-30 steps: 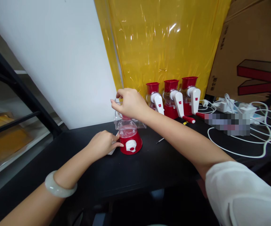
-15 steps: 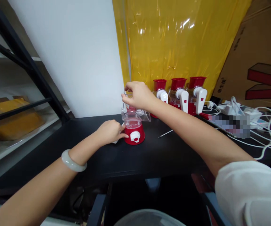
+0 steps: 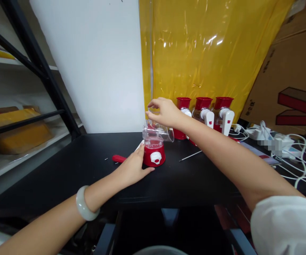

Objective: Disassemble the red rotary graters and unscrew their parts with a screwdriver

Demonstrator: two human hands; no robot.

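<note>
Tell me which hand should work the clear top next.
Right, probably: the right hand grips the clear top from above, while the left hand braces the red base.

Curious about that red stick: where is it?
In the head view, the red stick lies on the black table, just left of the left hand and red-based gadget.

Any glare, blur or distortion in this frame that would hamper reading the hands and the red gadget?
Head view: glare spots on the yellow sheet, none on the gadget. Head view: left hand and right hand are sharp. Head view: the shelf frame leans from wide-angle distortion; a pixelated patch hides something at the right.
</note>
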